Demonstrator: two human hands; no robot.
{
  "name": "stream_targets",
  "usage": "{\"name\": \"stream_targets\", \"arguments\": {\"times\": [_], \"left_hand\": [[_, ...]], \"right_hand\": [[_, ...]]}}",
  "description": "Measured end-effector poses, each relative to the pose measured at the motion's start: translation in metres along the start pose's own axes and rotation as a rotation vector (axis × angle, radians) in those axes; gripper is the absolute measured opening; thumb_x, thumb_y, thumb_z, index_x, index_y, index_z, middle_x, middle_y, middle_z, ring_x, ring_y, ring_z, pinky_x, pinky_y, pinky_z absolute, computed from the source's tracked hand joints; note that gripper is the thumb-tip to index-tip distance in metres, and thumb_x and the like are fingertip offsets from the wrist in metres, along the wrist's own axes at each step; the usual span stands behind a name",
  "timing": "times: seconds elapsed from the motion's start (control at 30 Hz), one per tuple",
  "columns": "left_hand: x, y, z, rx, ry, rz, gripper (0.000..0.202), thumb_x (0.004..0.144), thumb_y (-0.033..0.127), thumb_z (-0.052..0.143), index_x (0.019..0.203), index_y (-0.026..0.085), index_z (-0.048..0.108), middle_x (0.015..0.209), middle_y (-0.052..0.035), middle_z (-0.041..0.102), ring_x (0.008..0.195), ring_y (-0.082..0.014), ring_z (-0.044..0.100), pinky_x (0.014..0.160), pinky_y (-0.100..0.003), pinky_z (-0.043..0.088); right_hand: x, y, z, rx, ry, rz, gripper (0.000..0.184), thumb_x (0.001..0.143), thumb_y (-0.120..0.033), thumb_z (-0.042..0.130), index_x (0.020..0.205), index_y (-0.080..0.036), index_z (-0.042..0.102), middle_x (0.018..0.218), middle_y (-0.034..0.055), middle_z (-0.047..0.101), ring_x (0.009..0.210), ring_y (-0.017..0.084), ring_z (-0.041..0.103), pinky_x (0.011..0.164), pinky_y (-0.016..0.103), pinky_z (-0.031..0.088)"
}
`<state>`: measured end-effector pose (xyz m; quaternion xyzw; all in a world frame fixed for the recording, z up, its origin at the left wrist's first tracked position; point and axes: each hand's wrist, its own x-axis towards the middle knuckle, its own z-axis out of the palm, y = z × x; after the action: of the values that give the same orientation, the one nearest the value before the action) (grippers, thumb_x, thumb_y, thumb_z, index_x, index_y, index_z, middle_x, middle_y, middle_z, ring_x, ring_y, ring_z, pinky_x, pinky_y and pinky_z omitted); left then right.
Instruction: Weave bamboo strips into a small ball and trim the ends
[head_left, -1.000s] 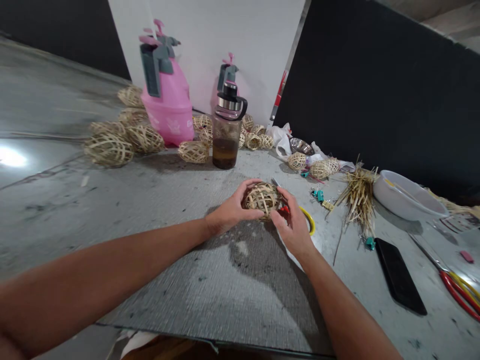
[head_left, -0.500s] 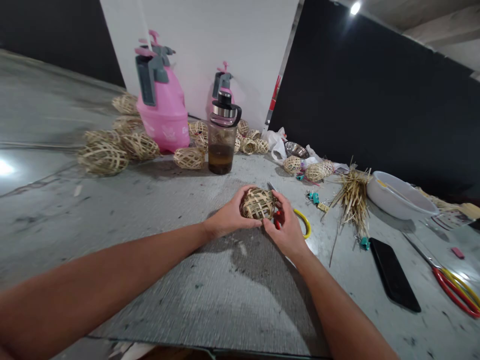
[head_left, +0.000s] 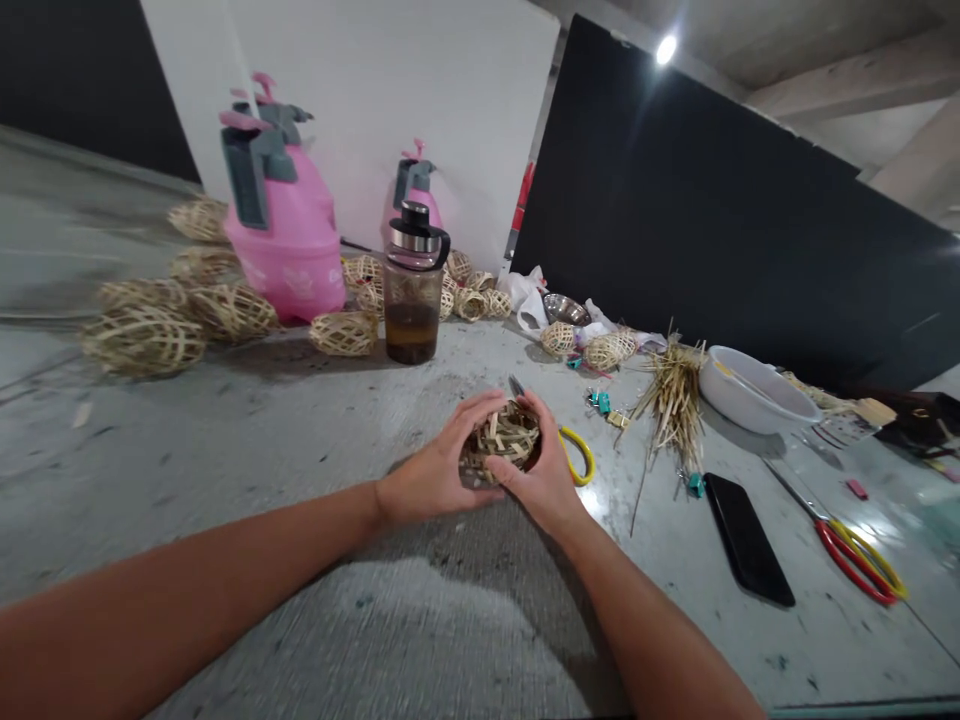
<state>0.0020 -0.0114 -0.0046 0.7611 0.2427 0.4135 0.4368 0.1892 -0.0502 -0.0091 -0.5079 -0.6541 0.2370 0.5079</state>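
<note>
A small woven bamboo ball (head_left: 501, 438) rests between both palms just above the grey table (head_left: 262, 440). My left hand (head_left: 439, 465) cups its left side with fingers curled over the top. On its right side, my right hand (head_left: 541, 470) wraps it the same way. Both hands are closed on the ball. Behind my right hand lies a pair of scissors with a yellow and red handle (head_left: 576, 455), partly hidden.
A pink spray bottle (head_left: 281, 225), a second one (head_left: 414, 190) and a drink bottle (head_left: 412, 285) stand at the back among several woven balls (head_left: 142, 335). To the right lie bamboo strips (head_left: 671, 395), a white bowl (head_left: 754, 390), a black phone (head_left: 746, 540) and red-yellow scissors (head_left: 855, 555).
The view has swung right and tilted up. Both hands have closed more tightly round the ball and turned it, so its open strip ends now face up.
</note>
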Motion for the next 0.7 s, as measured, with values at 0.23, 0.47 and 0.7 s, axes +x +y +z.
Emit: {"name": "stream_targets", "arguments": {"times": [0.23,0.47,0.7], "left_hand": [[0.004,-0.003,0.0,-0.415,-0.055,-0.272,0.103,0.061,0.034,0.098,0.151,0.034,0.047,0.15,-0.0098,0.063,0.143,-0.0406,0.056,0.114,-0.054,0.049],[0.009,-0.001,-0.004,-0.277,-0.018,-0.334,0.105,0.063,0.037,0.095,0.152,0.027,0.041,0.158,-0.0124,0.057,0.145,-0.0413,0.053,0.122,-0.051,0.042],[0.008,-0.003,-0.006,-0.245,-0.019,-0.334,0.115,0.062,0.035,0.094,0.161,0.02,0.037,0.159,-0.0203,0.054,0.142,-0.0404,0.055,0.121,-0.053,0.043]], "right_hand": [[-0.002,-0.007,-0.008,0.12,-0.062,-0.078,0.066,0.094,-0.061,0.07,0.15,-0.03,0.054,0.151,0.0117,0.061,0.14,0.03,0.06,0.121,0.049,0.048],[0.002,-0.001,-0.012,0.133,-0.066,0.036,0.079,0.092,-0.072,0.067,0.156,-0.029,0.048,0.152,0.0142,0.059,0.14,0.031,0.059,0.117,0.049,0.051],[0.004,0.006,-0.002,0.199,-0.037,0.1,0.091,0.072,-0.058,0.093,0.149,-0.028,0.057,0.15,0.0137,0.061,0.137,0.035,0.06,0.119,0.052,0.047]]}}
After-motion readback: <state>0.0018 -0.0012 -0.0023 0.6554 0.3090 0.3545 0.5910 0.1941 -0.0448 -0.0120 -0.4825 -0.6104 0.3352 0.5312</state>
